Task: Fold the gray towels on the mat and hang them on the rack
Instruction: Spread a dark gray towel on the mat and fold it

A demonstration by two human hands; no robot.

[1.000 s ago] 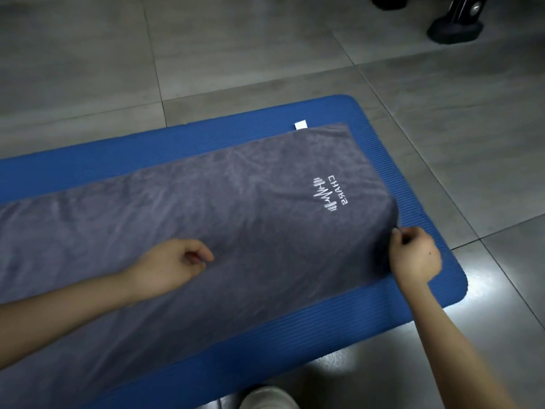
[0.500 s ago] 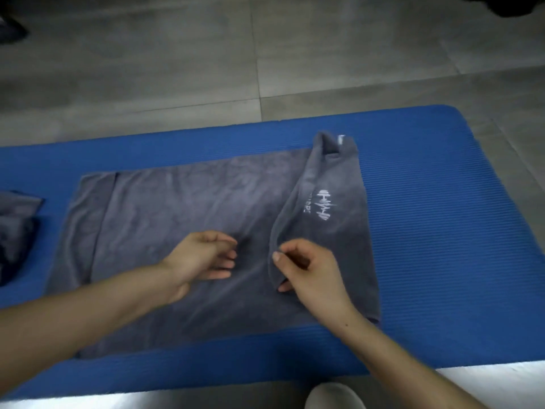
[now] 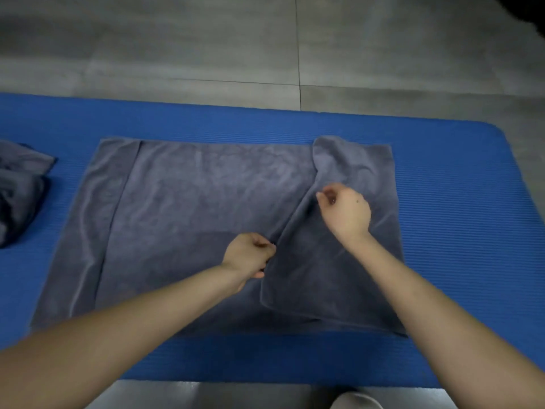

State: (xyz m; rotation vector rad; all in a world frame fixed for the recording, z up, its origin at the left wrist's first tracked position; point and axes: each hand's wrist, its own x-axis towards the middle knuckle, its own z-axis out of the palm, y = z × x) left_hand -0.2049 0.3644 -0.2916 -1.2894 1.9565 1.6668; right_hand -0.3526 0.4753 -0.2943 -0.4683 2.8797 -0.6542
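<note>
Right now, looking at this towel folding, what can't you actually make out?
Head view only:
- Rack: outside the frame.
- Second towel: cut off by the left edge.
- Left hand fingertips: curled under against the gray towel's flap, grip hidden by the hand.
- Dark shape: cropped by the top right corner, too dark.
- Pale object: cut off by the bottom edge.

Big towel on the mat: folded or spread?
Partly folded: towel lies mostly flat, its right end doubled over; left hand and right hand pinch that flap's edge.
</note>
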